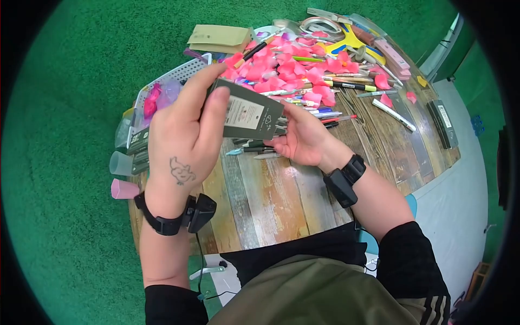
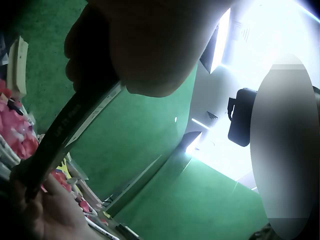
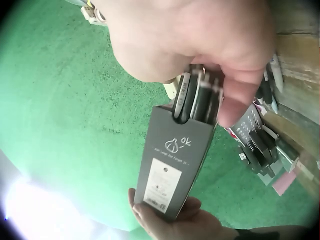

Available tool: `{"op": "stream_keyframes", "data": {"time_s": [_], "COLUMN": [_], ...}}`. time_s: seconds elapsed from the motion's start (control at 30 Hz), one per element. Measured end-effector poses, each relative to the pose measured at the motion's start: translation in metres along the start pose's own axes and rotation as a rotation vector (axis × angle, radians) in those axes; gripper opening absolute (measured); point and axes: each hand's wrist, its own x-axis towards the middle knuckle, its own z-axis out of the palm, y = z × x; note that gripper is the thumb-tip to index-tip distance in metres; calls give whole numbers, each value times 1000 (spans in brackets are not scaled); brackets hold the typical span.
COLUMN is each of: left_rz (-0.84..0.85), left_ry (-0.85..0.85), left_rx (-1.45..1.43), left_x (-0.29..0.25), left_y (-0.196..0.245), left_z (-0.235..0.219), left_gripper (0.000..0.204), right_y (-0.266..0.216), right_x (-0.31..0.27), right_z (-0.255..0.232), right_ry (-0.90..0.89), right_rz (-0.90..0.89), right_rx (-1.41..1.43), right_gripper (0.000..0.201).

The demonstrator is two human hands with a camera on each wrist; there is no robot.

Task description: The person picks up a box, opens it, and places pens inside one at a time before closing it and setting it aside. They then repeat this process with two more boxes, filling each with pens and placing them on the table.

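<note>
A dark grey pen box [image 1: 259,115] with a white label is held tilted above the table, its open end toward the right. My left hand [image 1: 184,135] grips its closed end, thumb lying along the label side. At the open end, my right hand [image 1: 304,135] pinches the ends of several dark pens [image 3: 201,102], which stick partly out of the box. In the right wrist view, the thumb and fingers stand around those pen ends. The left wrist view shows the narrow side of the box [image 2: 61,132] between the two hands.
Pink petals [image 1: 281,70] and loose pens cover the table's far part. A white basket [image 1: 181,70], a clear cup [image 1: 121,163] and a pink cup [image 1: 124,189] are at left. Another dark box [image 1: 442,123] lies far right, beyond a white marker [image 1: 394,115].
</note>
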Motion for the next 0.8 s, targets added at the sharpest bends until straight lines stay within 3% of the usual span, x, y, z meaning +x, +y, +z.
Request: {"op": "stream_keyframes", "data": {"time_s": [0.13,0.2,0.27,0.37,0.5,0.6,0.63,0.8], "left_rz": [54,-20,-41,-240,-437,-633,-693,-948], "left_ry": [29,76,217,302,478,489,512,668], "left_rx": [116,137,-157,-131,-242,-366,-395,-511], "left_x": [14,13,10,-10,-64,-125,-145,-214], "left_y": [10,3,-17,-32,-72,-108,-116,-137], "left_z": [-18,-37,-45,-73,-72,-72,-72,-99], "left_gripper": [27,29,33,37,38,39,38,40], "right_y": [-4,-7,-7,-7,-4,-2,-1,2], "right_x": [-2,-2,-1,-1,0,0,-2,9], "right_z": [-2,-3,-3,-5,1,4,8,-7], "right_ry": [-77,-49,-20,8,169,267,335,452], "right_rz": [-23,-40,-71,-161,-319,-479,-515,-777], "right_rx": [72,89,105,70,-48,-207,-333,-1089], "right_gripper": [43,38,32,25,26,28,18,15]}}
